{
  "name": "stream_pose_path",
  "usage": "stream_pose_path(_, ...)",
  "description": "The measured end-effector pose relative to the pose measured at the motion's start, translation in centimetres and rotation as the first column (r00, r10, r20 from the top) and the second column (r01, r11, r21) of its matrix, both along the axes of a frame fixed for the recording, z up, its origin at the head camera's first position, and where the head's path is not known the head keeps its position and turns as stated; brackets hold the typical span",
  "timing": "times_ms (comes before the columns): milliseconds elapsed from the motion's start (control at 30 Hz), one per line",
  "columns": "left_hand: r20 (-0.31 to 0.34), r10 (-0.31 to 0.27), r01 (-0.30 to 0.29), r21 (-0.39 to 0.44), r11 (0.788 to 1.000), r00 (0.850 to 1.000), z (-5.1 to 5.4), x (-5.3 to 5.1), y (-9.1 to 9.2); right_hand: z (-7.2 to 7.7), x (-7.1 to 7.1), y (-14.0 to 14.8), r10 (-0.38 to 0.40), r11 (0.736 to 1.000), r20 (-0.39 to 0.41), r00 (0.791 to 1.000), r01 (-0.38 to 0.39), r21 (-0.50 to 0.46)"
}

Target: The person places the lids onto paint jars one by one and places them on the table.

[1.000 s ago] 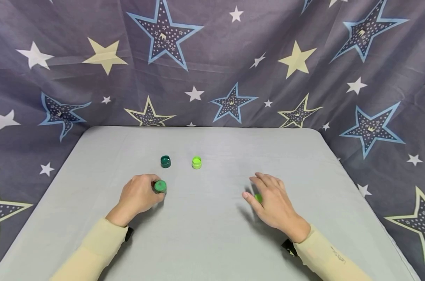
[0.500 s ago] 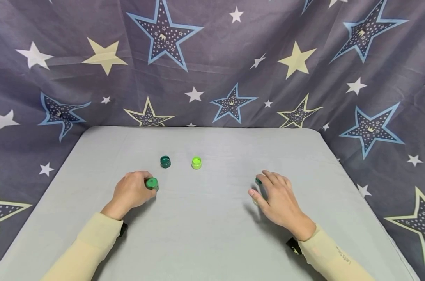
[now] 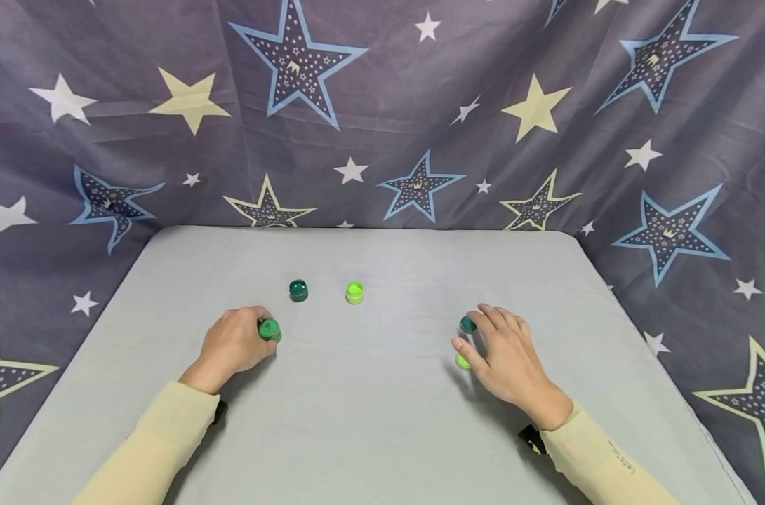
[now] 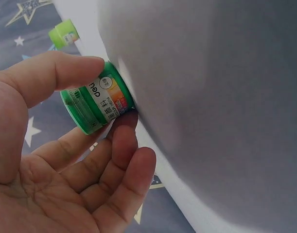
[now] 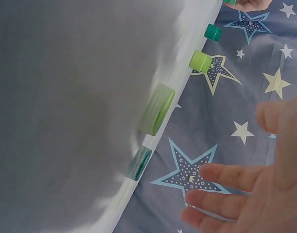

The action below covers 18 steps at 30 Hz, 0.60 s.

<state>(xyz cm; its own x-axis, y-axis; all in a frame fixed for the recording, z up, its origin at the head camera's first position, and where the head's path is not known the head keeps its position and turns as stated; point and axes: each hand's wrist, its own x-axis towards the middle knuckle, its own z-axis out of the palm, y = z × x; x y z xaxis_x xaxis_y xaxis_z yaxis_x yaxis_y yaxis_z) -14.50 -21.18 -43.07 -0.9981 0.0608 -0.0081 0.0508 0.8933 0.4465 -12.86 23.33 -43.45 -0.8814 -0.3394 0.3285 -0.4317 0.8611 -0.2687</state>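
Note:
My left hand [image 3: 234, 344] grips a capped green paint jar [image 3: 270, 330] at the left of the table. In the left wrist view, the thumb and fingers are around the labelled jar [image 4: 102, 99], which stands at the table surface. On the right, my right hand [image 3: 505, 358] hovers with loosely spread fingers and holds nothing. Just beside its fingertips lie a dark green lid [image 3: 467, 324] and a lime green lid [image 3: 462, 360], partly hidden by the hand. The right wrist view shows both the lime lid [image 5: 159, 109] and the dark lid [image 5: 139, 163] flat on the table, apart from the fingers.
Two uncapped paint jars, one dark green [image 3: 298, 291] and one lime green [image 3: 354, 292], stand farther back on the light grey table [image 3: 382, 421]. Behind the table hangs a star-patterned cloth [image 3: 382, 105].
My left hand has moved left with the green paint jar. The right hand has shifted slightly right and away from the lids, so the dark green lid has come into view.

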Motion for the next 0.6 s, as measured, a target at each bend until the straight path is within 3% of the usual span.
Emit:
stream_pose_path(233,-0.005,-0.003,0.003,-0.009,1.0,1.0,0.0,0.0,0.2,0.0,0.0,0.1,-0.003,1.0,-0.004,1.0,0.003,-0.005)
stream_pose_path(600,-0.085,0.034,-0.031,0.033,0.999,0.996,0.5,-0.3,1.2,0.0,-0.1,0.4,-0.008,1.0,-0.015,1.0,0.008,-0.009)
